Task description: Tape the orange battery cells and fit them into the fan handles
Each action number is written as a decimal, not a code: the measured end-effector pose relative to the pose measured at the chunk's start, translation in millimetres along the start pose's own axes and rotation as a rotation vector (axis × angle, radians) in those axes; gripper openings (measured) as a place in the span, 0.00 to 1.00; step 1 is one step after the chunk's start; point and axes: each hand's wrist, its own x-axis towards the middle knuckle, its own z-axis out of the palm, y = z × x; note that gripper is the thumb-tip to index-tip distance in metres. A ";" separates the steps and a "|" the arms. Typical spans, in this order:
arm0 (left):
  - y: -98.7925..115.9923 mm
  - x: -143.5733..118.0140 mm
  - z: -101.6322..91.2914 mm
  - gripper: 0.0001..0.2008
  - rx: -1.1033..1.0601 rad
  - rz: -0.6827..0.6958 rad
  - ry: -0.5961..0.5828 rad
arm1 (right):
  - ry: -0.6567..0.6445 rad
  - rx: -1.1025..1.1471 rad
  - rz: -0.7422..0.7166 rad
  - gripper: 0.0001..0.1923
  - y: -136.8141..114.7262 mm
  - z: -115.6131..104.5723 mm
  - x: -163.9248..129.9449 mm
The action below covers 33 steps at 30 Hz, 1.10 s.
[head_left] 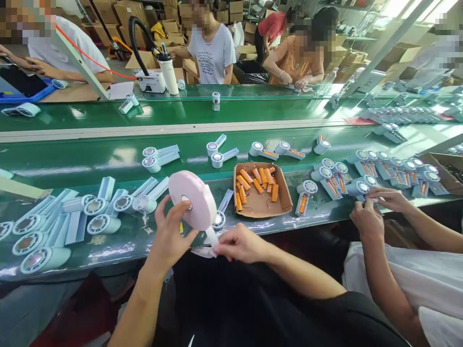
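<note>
My left hand (170,236) holds up a wide pink-white roll of tape (193,198), fingers through its core. My right hand (240,243) pinches the free end of the tape strip (212,237) just below the roll. Both hands hover over the near edge of the green bench (119,241). Pale blue handheld fan housings (94,212) lie in a pile to the left of my hands. A cardboard tray (285,195) with several orange battery cells (256,180) sits right of the roll.
A co-worker's two hands (372,209) work on a small part at my right, beside several fan housings with orange cells (379,168). A green conveyor belt (90,161) carries more fan parts. People sit across the line; a white bottle (170,72) and boxes stand behind.
</note>
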 end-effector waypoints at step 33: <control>44.1 0.0 31.8 0.27 0.162 0.197 -0.120 | 0.942 0.033 -0.204 0.21 -18.9 -89.8 -28.4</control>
